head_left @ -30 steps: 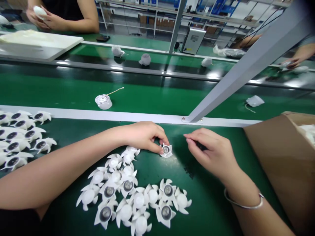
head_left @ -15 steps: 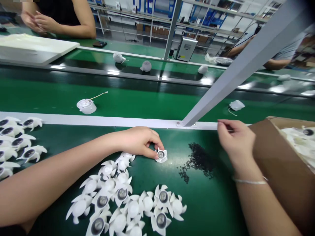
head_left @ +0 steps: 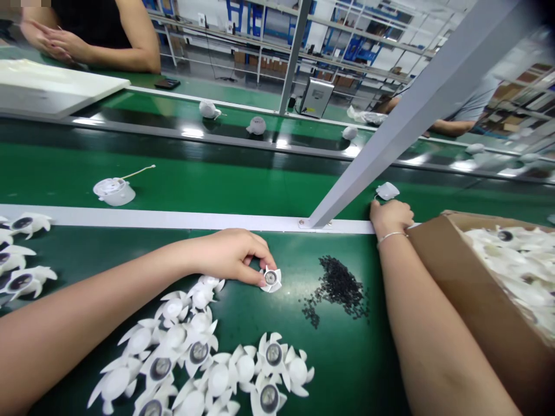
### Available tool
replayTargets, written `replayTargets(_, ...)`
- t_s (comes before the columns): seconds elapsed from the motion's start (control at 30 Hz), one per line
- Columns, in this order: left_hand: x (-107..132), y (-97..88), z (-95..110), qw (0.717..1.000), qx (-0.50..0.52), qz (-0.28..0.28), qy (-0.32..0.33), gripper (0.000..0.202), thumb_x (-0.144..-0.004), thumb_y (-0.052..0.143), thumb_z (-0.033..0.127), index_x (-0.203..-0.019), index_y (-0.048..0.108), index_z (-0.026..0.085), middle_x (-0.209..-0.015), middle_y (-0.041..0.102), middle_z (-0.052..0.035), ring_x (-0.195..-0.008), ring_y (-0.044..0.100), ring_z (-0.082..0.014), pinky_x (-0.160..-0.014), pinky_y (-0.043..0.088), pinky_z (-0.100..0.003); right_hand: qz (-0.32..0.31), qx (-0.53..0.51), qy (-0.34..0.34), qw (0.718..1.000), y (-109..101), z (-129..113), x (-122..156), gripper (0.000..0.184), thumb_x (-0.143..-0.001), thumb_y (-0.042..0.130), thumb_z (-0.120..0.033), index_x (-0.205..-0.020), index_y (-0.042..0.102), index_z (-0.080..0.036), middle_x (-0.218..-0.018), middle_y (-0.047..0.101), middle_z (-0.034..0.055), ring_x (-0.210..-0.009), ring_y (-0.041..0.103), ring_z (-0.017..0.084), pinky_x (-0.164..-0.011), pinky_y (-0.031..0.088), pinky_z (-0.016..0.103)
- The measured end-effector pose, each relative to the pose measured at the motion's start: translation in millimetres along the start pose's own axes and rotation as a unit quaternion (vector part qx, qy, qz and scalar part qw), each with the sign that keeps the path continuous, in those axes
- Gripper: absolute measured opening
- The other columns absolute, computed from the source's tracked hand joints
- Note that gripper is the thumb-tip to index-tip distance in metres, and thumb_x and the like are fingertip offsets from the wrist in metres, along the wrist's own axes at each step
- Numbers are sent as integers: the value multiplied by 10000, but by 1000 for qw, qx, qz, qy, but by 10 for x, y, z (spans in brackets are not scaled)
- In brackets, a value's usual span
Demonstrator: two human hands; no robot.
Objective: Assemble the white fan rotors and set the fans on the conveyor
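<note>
Left grip (head_left: pixel 232 258) clamped on a white plastic impeller (head_left: pixel 270 279), more impellers (head_left: pixel 199 351) heaped just below that grip on the green counter (head_left: pixel 347 370). Right grip (head_left: pixel 391 218), open or shut impossible to tell, just beside a cardboard box (head_left: pixel 468 300), a small white piece (head_left: pixel 387 190) just beyond.
</note>
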State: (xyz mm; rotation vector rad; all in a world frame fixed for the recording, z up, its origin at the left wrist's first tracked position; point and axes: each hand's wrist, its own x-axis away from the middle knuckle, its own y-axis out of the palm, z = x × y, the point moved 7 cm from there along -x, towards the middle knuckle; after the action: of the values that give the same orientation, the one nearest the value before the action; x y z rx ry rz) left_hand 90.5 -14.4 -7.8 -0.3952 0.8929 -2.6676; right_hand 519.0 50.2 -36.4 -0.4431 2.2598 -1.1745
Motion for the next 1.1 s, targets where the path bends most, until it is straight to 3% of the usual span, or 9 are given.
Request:
replayTargets(0.1, -9, -7, 16, 1000, -6, 3, 5, 298, -822, 743, 380, -1103, 748, 280, -1007, 690, 8, -774, 579, -97, -664, 402, -198, -5, -54, -17, 998, -53, -9, 32, 264, -917, 653, -381, -1049, 645, -152, -1111, 638, 68, -1047, 605, 219, -946, 492, 463)
replayTargets(0.2, -9, -13, 26, 1000, -5, 5, 8, 290, -819, 746, 365, -1094, 752, 274, -1008, 695, 1, -778, 583, -103, -660, 399, -199, 34, -158, -67, 984, -254, -92, 187, 210, -953, 588, -362, -1000, 605, -158, -1101, 634, 71, -1062, 599, 215, -944, 488, 432)
replayTargets(0.3, 2, -18, 25, 1000, -2, 7, 11, 295, -810, 755, 374, -1087, 754, 274, -1010, 697, 1, -760, 575, -102, -649, 393, -201, 82, -291, -94, 949, -484, -170, 365, 144, -1012, 338, -290, -947, 450, -225, -1030, 631, 84, -1016, 624, 207, -891, 507, 408)
replayTargets(0.4, 9, -19, 25, 1000, 0, 8, 12, 296, -808, 757, 377, -1085, 756, 274, -997, 699, 4, -753, 570, -100, -648, 390, -203, 92, -404, -98, 905, -687, -270, 539, 174, -1000, 160, -250, -906, 304, -271, -801, 573, 22, -754, 646, 184, -693, 533, 364)
replayTargets(0.57, 5, -19, 23, 1000, 8, 8, -4, 290, -796, 763, 364, -1068, 760, 265, -983, 699, 8, -743, 566, -98, -637, 383, -205, 101, -528, -166, 827, -1192, -597, 1248, 151, -1007, 366, -329, -873, 395, -265, -649, 495, -33, -584, 542, 145, -556, 466, 289)
replayTargets(0.7, 17, -41, -59, 998, 55, -9, -42, 558, -740, 794, 446, -1253, 660, 270, -1066, 675, 2, -750, 547, -98, -629, 398, -202, -68, -553, -280, 782, -1377, -1019, 2117, 116, -1008, 484, -347, -961, 486, -241, -625, 593, -30, -535, 559, 152, -479, 431, 285)
replayTargets(0.8, 34, -70, -122, 991, 125, -34, -44, 805, -658, 849, 450, -1378, 534, 276, -1144, 611, -21, -810, 527, -112, -657, 431, -203, -219, -522, -275, 777, -1287, -1157, 2544, 119, -1022, 469, -322, -940, 494, -238, -762, 645, -6, -585, 600, 134, -541, 480, 302)
replayTargets(0.93, 38, -84, -175, 975, 212, -52, -30, 750, -681, 843, 422, -1340, 529, 249, -1112, 577, -30, -777, 520, -105, -652, 446, -219, -299, -511, -242, 769, -1216, -1175, 2656, 137, -1043, 423, -334, -939, 440, -246, -957, 726, 32, -500, 579, 100, -481, 451, 283)
replayTargets(1.1, 21, -70, -196, 978, 199, -43, -34, 728, -693, 835, 420, -1328, 541, 221, -1051, 592, -19, -722, 514, -89, -621, 420, -217, -368, -507, -166, 762, -1117, -1178, 2616, 191, -1031, 438, -412, -936, 408, -249, -854, 738, 11, -404, 547, 90, -397, 433, 237)
